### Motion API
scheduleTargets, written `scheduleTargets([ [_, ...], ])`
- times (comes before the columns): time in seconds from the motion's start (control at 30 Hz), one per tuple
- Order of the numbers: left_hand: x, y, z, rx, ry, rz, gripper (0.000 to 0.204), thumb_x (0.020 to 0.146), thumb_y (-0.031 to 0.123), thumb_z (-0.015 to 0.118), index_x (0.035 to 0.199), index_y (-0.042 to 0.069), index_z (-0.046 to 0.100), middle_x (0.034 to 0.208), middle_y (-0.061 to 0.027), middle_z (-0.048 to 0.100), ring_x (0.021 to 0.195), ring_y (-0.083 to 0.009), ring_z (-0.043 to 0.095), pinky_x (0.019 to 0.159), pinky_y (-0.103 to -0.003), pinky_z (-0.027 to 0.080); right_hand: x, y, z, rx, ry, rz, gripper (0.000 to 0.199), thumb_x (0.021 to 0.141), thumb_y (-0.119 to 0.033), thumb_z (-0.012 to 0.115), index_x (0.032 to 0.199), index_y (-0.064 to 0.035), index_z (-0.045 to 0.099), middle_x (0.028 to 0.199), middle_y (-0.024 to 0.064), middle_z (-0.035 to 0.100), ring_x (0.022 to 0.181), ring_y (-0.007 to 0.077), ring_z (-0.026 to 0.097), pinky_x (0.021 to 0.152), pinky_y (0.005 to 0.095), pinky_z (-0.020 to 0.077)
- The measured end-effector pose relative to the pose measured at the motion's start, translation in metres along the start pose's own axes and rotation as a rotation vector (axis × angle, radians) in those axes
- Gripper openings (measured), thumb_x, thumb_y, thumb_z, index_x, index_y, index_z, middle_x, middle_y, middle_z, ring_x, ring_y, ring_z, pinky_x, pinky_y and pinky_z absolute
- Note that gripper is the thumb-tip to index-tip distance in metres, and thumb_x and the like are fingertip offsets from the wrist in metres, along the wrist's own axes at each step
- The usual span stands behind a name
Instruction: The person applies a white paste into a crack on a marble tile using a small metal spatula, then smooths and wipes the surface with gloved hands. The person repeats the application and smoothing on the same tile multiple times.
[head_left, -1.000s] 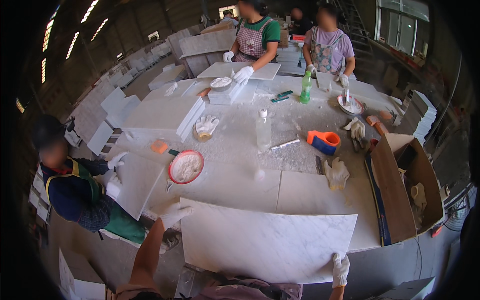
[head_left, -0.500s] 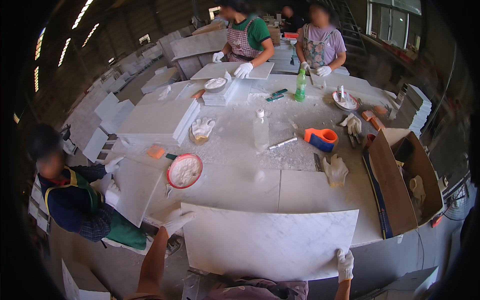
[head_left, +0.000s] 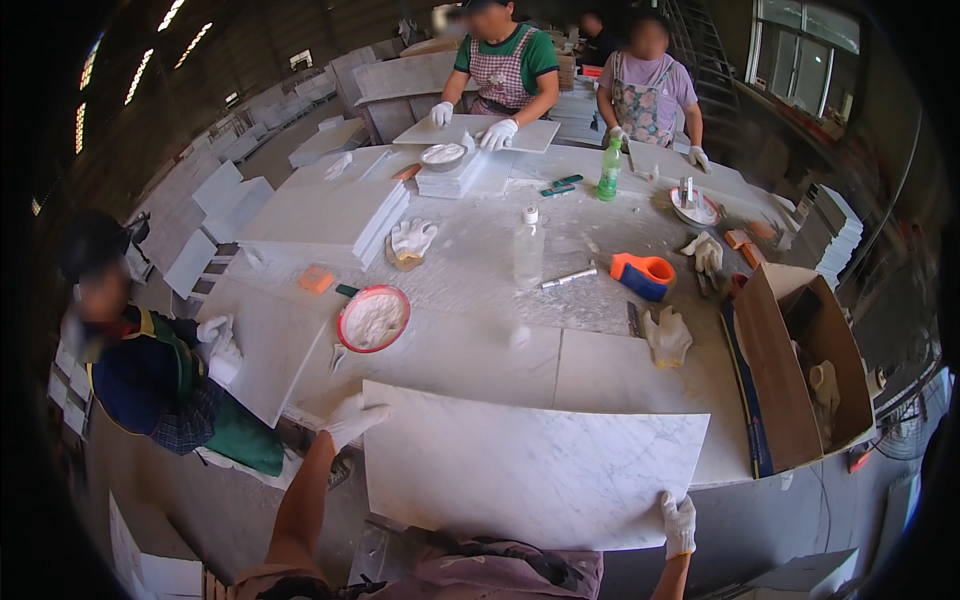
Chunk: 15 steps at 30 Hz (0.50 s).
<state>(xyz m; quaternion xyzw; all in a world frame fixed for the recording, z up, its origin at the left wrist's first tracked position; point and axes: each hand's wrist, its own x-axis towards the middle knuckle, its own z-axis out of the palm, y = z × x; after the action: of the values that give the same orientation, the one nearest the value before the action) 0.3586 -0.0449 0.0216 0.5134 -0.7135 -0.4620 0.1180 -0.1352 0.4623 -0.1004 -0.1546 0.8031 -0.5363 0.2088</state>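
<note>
A white marble slab (head_left: 530, 465) with grey veins lies tilted between my hands at the table's near edge. My left hand (head_left: 355, 418), in a white glove, grips its upper left corner with the thumb over the edge. At the lower right corner, my gloved right hand (head_left: 679, 524) holds the slab's right edge. Fingers on the slab's underside are hidden. Beyond my left hand stands a red-rimmed bowl of white powder (head_left: 373, 320). Past the slab lie flat marble tiles (head_left: 470, 365) on the worktable.
A cardboard box (head_left: 800, 370) stands at the right edge. Tape dispenser (head_left: 643, 276), clear bottle (head_left: 528, 250), green bottle (head_left: 609, 170) and loose gloves (head_left: 667, 336) are on the table. Stacked slabs (head_left: 320, 220) rise at left. A co-worker (head_left: 150, 370) stands left; two others (head_left: 503, 75) work across.
The slab and both my hands have shifted slightly up and left in view. The left co-worker's hands have come together over a slab; the far-right co-worker's hands have moved apart.
</note>
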Motion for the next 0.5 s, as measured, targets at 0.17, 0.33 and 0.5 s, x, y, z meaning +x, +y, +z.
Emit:
scheduleTargets([
  [0.17, -0.007, 0.017, 0.008, 0.063, 0.06, -0.021, 0.048, 0.092, 0.038, 0.082, 0.119, -0.002, 0.079, 0.113, -0.0133, 0.082, 0.106, -0.0221, 0.076, 0.096, -0.037, 0.057, 0.004, 0.003, 0.001, -0.008, -0.008, 0.022, 0.05, 0.1, -0.039, 0.078, 0.122, 0.0054, 0.073, 0.098, 0.0066, 0.078, 0.088, 0.0125, 0.067, 0.08, 0.0332, 0.055],
  [0.33, -0.024, 0.033, 0.019, 0.029, 0.186, -0.036, 0.049, 0.092, 0.041, 0.082, 0.117, -0.001, 0.079, 0.111, -0.0156, 0.082, 0.106, -0.025, 0.077, 0.095, -0.039, 0.057, 0.004, 0.006, 0.009, -0.006, 0.071, 0.023, 0.052, 0.1, -0.041, 0.078, 0.122, 0.0058, 0.072, 0.103, 0.0103, 0.079, 0.092, 0.0156, 0.069, 0.083, 0.0349, 0.0557],
  [0.5, -0.017, 0.024, 0.024, 0.107, 0.261, -0.121, 0.048, 0.091, 0.04, 0.083, 0.114, -0.002, 0.079, 0.109, -0.0161, 0.081, 0.102, -0.0264, 0.076, 0.093, -0.04, 0.057, 0.003, -0.01, 0.015, -0.048, 0.122, 0.084, 0.053, 0.1, -0.041, 0.077, 0.123, 0.0063, 0.072, 0.109, 0.0138, 0.079, 0.096, 0.0195, 0.071, 0.088, 0.0375, 0.056],
])
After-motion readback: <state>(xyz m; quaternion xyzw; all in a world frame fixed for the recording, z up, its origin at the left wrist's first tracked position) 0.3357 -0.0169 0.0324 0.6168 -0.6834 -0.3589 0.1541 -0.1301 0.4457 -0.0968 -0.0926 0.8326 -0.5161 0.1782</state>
